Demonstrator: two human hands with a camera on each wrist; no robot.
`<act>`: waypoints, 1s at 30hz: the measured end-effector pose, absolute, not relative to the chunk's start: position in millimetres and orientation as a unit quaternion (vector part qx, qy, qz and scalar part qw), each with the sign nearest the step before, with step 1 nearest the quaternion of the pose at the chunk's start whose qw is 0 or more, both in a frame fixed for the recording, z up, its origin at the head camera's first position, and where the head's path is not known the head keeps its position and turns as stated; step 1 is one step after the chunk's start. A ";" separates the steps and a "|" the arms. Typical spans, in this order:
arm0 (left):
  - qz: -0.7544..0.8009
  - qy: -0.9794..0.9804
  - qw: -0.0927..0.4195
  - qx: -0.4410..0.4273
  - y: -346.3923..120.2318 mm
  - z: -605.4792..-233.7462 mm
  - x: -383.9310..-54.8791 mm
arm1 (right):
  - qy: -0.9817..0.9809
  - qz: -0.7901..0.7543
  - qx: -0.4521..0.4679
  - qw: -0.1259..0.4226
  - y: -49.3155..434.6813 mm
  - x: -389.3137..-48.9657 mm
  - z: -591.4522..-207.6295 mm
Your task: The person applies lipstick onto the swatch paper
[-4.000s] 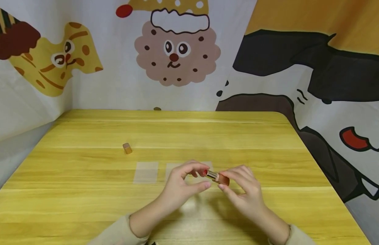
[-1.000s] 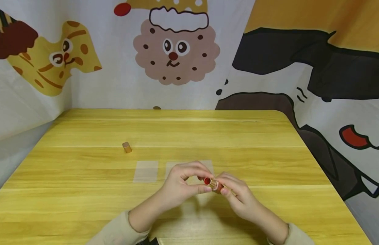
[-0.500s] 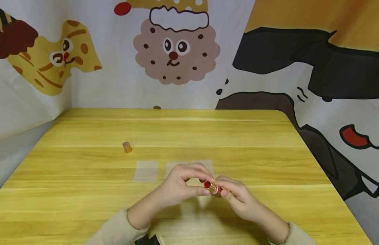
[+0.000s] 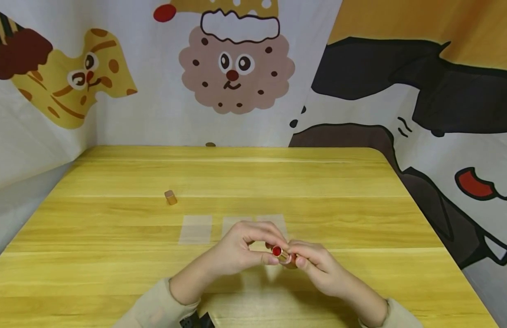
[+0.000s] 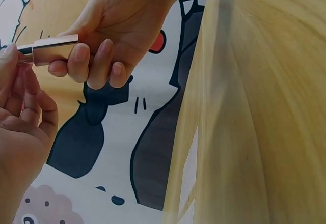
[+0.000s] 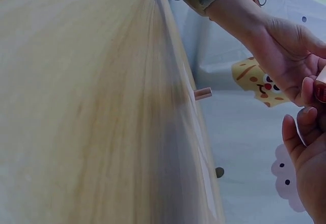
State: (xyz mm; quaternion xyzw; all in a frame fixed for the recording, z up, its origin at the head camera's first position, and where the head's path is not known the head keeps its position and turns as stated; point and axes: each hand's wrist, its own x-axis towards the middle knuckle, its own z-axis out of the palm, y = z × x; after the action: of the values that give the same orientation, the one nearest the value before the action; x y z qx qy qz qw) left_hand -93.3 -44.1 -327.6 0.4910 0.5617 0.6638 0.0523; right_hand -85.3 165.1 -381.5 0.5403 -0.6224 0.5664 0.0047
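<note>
A lipstick (image 4: 284, 257) with a red tip is held between both hands, above the near middle of the table. My left hand (image 4: 240, 251) pinches the gold tube near the red end between thumb and fingers. My right hand (image 4: 324, 269) grips the base from the other side. In the left wrist view, the rose-gold base (image 5: 55, 50) shows between the right thumb and fingers, while the red tip is out of sight there. The lipstick's cap (image 4: 170, 197) lies apart on the table, farther back and to the left.
Three pale translucent squares lie in a row on the wooden table (image 4: 114, 269): a left square (image 4: 195, 230), a middle square (image 4: 236, 222) and a right square (image 4: 275, 222), the last two partly behind the left hand. A black object (image 4: 197, 320) shows below the left sleeve. Printed cloth (image 4: 147, 118) hangs behind.
Four seconds ago the left fingers stood around the red tip, seemingly apart from it. They now pinch the tube. The lipstick has turned its tip towards the head camera and sunk slightly.
</note>
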 end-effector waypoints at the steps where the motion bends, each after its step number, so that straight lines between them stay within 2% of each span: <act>1: 0.663 0.562 0.053 0.491 -44.3 -327.4 -93.3 | -0.622 0.566 0.541 0.005 165.6 -85.6 -383.0; 12: 0.657 0.585 0.016 0.475 -40.6 -352.1 -101.6 | -0.627 0.573 0.525 0.057 165.0 -87.4 -383.1; 23: 0.656 0.592 -0.011 0.469 -41.1 -338.4 -95.9 | -0.631 0.576 0.514 0.085 160.3 -82.6 -367.0; 30: 0.655 0.604 -0.032 0.453 -40.5 -354.4 -101.6 | -0.646 0.567 0.496 0.128 163.2 -85.5 -377.0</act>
State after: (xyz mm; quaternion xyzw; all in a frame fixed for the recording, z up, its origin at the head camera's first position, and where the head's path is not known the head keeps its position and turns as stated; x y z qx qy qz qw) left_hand -101.6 -40.5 -354.4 0.4531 0.6040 0.6549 -0.0320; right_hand -85.5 163.2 -377.0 0.4956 -0.6457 0.5666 0.1280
